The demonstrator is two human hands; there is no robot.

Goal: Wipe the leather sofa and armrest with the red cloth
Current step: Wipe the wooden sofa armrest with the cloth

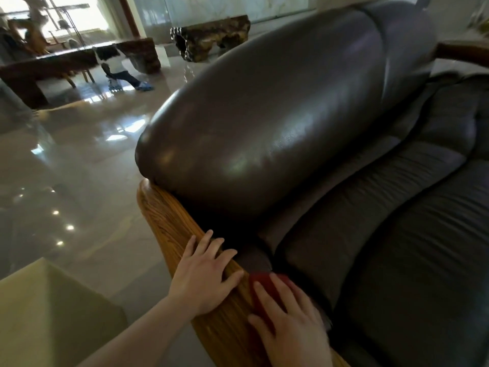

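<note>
Dim, window-backlit [66, 14] scene; glare on floor [79, 160], edges warped.

It looks like a large lounge or lobby: a leather sofa [264, 123] on a glossy floor [92, 165], with carved wooden tables [211, 39] beyond.

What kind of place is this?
Probably a large lounge or lobby-like living room: a big leather sofa with a wooden armrest, a glossy polished floor, and heavy carved root-wood tables further back.
</note>
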